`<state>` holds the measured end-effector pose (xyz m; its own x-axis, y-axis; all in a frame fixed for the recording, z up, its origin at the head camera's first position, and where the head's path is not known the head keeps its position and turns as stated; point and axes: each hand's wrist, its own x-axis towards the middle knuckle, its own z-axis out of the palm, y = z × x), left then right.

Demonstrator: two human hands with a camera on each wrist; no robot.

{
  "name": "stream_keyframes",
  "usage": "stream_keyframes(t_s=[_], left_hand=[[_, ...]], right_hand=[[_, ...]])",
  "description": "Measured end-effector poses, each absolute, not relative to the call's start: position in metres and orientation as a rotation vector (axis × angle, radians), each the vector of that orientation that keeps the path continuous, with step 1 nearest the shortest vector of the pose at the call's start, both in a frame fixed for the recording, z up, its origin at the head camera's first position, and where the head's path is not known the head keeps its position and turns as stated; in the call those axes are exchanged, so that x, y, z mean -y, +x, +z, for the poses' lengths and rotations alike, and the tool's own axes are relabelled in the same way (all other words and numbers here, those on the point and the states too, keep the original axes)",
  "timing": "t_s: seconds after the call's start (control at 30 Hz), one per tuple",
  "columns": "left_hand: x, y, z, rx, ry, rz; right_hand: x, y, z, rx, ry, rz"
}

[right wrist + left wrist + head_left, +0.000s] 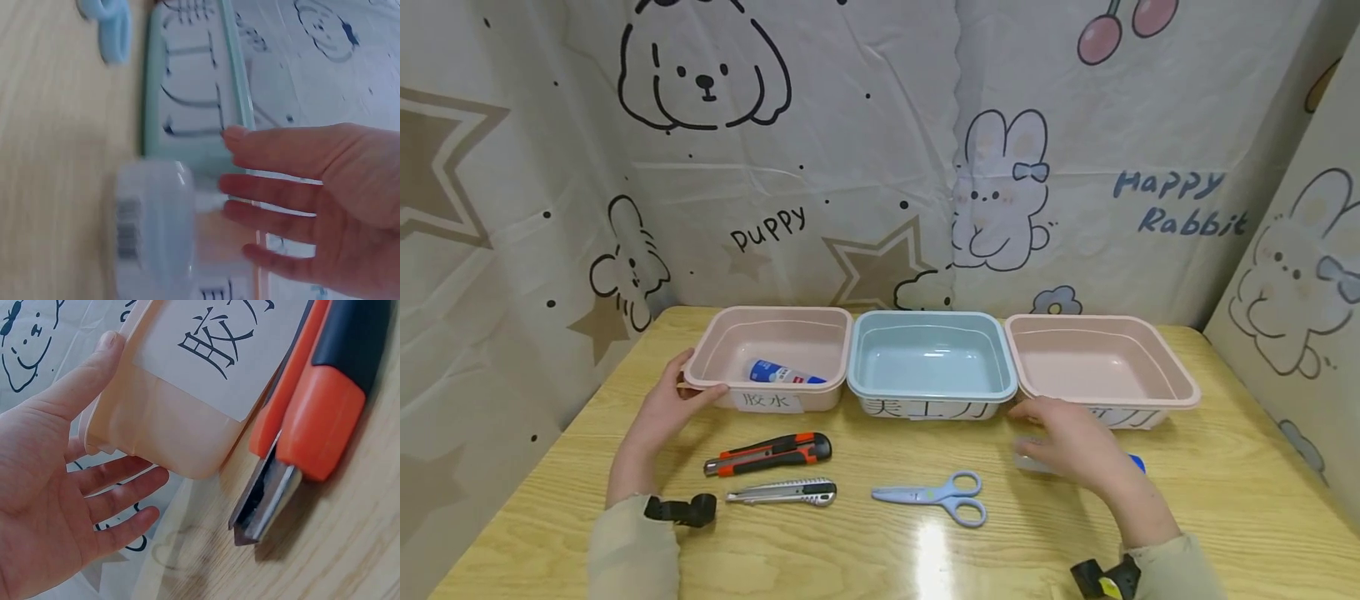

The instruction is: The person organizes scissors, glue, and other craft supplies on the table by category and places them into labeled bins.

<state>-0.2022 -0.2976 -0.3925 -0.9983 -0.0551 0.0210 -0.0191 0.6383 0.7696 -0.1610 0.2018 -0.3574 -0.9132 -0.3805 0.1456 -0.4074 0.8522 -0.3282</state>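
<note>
My left hand (666,408) rests on the near left corner of the left pink bin (842,333); its thumb lies along the front rim, with straight fingers beside and below the corner in the left wrist view. A blue-and-clear tube (782,372) lies inside this bin. My right hand (1067,437) hovers, fingers extended, over a clear bottle (153,231) with a blue end (1138,462). The hand partly hides that bottle in the head view. Its fingertips come close to the fronts of the blue bin (936,396) and the right pink bin (1180,396).
An orange-and-black utility knife (767,454) lies before the left bin, with a silver utility knife (782,492) nearer me. Light blue scissors (928,496) lie at the middle of the wooden table (820,558). The bins carry paper labels; a printed curtain (880,150) hangs behind.
</note>
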Motion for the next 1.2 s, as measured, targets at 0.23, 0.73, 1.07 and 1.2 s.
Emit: stream_keyframes(t_s=[0.23, 0.73, 1.07, 1.2], left_hand=[[0.295, -0.203, -0.392, 2.816, 0.085, -1.302], [0.298, -0.204, -0.395, 2.797, 0.05, -1.328], [0.298, -0.203, -0.396, 2.803, 0.049, -1.324], [0.298, -0.204, -0.396, 2.802, 0.048, -1.326]], right_hand=[[-0.24, -0.161, -0.359, 3.142, 0.534, 0.563], [-0.264, -0.166, -0.369, 3.366, 0.355, 0.473], [-0.263, -0.163, -0.366, 3.316, 0.425, 0.498], [-0.261, -0.16, -0.359, 3.236, 0.545, 0.604]])
